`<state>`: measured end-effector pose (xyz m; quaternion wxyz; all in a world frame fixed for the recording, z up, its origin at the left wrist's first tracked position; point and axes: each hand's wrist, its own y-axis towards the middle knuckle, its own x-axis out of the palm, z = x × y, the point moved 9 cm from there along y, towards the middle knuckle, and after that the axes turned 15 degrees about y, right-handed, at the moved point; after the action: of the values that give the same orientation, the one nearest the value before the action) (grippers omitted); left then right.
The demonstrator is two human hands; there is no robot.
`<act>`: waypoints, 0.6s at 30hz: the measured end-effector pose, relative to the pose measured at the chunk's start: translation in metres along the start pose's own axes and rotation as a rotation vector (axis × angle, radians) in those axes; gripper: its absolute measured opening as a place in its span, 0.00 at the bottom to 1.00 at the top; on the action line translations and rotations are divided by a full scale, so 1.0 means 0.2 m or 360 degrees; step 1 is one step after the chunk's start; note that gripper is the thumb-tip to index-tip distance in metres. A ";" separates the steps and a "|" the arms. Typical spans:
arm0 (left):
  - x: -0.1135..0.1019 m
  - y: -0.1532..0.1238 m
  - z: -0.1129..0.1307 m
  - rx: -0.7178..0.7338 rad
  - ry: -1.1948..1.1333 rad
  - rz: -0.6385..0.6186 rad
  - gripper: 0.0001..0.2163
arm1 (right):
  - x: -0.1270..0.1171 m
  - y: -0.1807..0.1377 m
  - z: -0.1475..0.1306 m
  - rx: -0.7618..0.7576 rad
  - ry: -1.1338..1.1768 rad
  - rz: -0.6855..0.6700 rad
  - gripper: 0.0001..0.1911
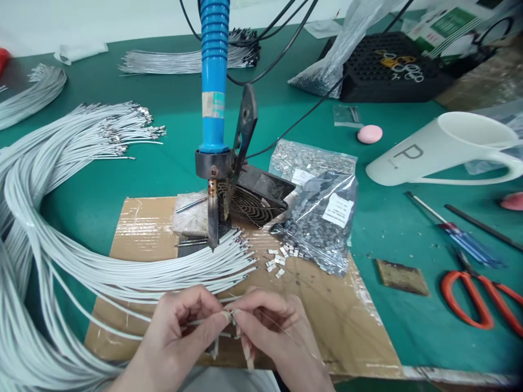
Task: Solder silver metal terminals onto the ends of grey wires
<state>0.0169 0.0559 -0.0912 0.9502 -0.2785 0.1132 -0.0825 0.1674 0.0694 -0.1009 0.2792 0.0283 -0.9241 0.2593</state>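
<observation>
My left hand [180, 326] and my right hand [267, 326] meet at the near edge of a taped cardboard sheet [327, 310]. Both pinch the stripped end of one thin white wire [200, 322] between fingertips; whether a small metal terminal sits at the pinch point I cannot make out. A large bundle of white wires [102, 267] sweeps in from the left, ends fanned out just beyond my fingers. A blue-handled soldering iron [213, 98] stands clamped upright, tip down over those wire ends. Loose metal terminals [280, 260] lie scattered on the cardboard.
Bags of terminals [322, 218] and a small fan [253, 198] sit behind the cardboard. To the right lie a tipped white mug [441, 149], a screwdriver [461, 237], orange scissors [482, 296] and a brown pad [402, 276]. More wire bundles [180, 60] and a black tray [388, 68] at the back.
</observation>
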 end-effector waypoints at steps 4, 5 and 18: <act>0.01 -0.01 0.01 0.0094 0.0182 0.0011 0.13 | -0.01 -0.01 -0.03 -0.0110 -0.0098 0.0065 0.07; 0.01 -0.01 0.01 0.0133 0.0233 0.0019 0.12 | -0.01 -0.01 -0.04 -0.0133 -0.0121 0.0069 0.06; -0.05 -0.09 0.21 0.0677 0.0817 0.0638 0.07 | 0.00 -0.03 -0.08 -0.0093 -0.0162 0.0220 0.07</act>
<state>0.0172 0.0650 -0.0462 0.9248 -0.0181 0.3797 0.0161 0.1772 0.0714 -0.0864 0.2140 -0.0307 -0.9440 0.2491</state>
